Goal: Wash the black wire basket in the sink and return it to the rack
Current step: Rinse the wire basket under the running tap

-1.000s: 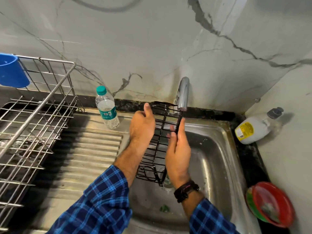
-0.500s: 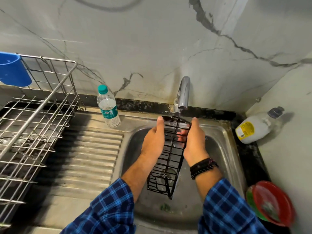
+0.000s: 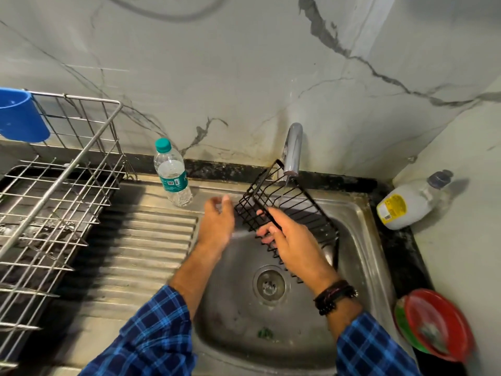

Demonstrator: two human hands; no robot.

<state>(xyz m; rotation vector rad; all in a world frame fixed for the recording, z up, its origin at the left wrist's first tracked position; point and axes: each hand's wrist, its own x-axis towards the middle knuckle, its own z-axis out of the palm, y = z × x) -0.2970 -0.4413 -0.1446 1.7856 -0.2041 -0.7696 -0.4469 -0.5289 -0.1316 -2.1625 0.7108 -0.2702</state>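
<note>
Over the sink: your black wire basket hangs tilted beneath the tap.
Right hand: you grip its rim wire.
Left hand: blurred beside its end; grip unclear.

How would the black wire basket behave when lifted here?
The black wire basket is probably stiff: its grid holds shape, tilted, in the grip of the right hand. Likely light, being open wire. Possibly slippery, since water seems to run from the steel tap.
</note>
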